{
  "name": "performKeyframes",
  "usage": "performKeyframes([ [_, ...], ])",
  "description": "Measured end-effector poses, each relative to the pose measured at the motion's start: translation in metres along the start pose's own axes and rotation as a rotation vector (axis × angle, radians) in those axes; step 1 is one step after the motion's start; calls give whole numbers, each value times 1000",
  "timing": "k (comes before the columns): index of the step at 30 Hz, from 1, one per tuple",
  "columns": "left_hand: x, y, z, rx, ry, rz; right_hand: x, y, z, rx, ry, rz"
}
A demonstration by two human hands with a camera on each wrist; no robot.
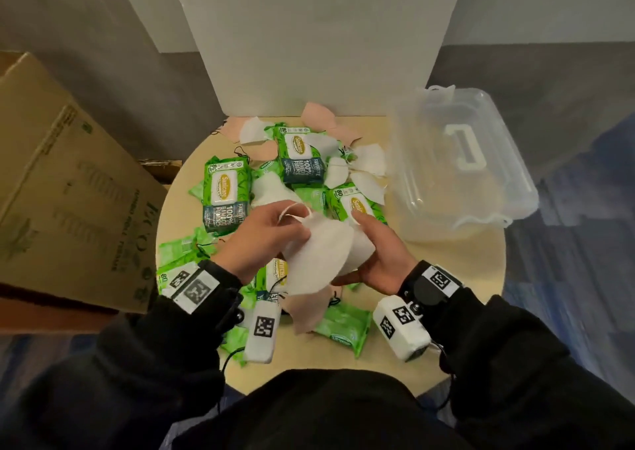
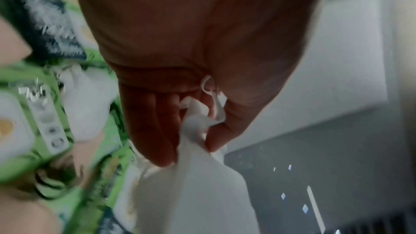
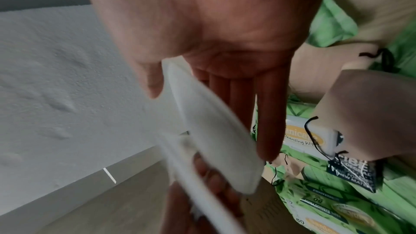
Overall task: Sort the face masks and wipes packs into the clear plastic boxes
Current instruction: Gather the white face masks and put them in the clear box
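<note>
Above the middle of the round table, both hands hold white face masks. My left hand (image 1: 292, 223) pinches a white mask (image 1: 319, 257) by its end near the ear loop; in the left wrist view, the left hand (image 2: 193, 131) has curled fingers and thumb on the mask (image 2: 202, 193). My right hand (image 1: 357, 250) holds a second white mask (image 1: 364, 247) just behind the first. In the right wrist view, the right hand (image 3: 211, 122) clamps its mask (image 3: 225, 149) between thumb and straight fingers. Green wipes packs (image 1: 223, 195) (image 1: 302, 154) lie below. A clear plastic box (image 1: 460, 164) sits at the right rear.
More white masks (image 1: 369, 161) and pink masks (image 1: 309, 308) lie scattered among the green packs on the table (image 1: 464, 312). A large cardboard box (image 1: 68, 188) stands to the left. A white board (image 1: 309, 37) rises behind the table.
</note>
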State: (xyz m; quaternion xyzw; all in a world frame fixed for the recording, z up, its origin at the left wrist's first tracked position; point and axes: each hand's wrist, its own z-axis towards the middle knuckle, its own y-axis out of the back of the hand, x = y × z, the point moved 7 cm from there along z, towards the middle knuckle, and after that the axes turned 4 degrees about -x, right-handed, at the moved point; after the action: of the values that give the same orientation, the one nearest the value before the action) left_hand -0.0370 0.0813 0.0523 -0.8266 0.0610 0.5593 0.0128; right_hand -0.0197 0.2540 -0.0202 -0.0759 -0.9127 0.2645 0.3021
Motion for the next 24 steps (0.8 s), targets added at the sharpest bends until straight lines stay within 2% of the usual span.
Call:
performKeyframes([
  [2, 10, -9, -4, -75, -15, 138, 3, 1, -11, 102, 17, -15],
  [4, 19, -15, -9, -151, -21, 141, 5, 7, -24, 132, 49, -27],
  [6, 25, -18, -16, -215, -21, 100, 4, 14, -35, 116, 101, -113],
  [9, 30, -29, -27, -225, -37, 70, 2, 27, -44, 20, 175, -232],
  [13, 33, -35, -37, -302, -75, -8, -1, 38, -48, -70, 174, -193],
  [20, 48, -44, -52, -517, -79, -138, -3, 27, -56, -14, 182, -67],
  [24, 58, -49, -60, -547, -59, -165, -2, 21, -58, 19, 245, -185],
])
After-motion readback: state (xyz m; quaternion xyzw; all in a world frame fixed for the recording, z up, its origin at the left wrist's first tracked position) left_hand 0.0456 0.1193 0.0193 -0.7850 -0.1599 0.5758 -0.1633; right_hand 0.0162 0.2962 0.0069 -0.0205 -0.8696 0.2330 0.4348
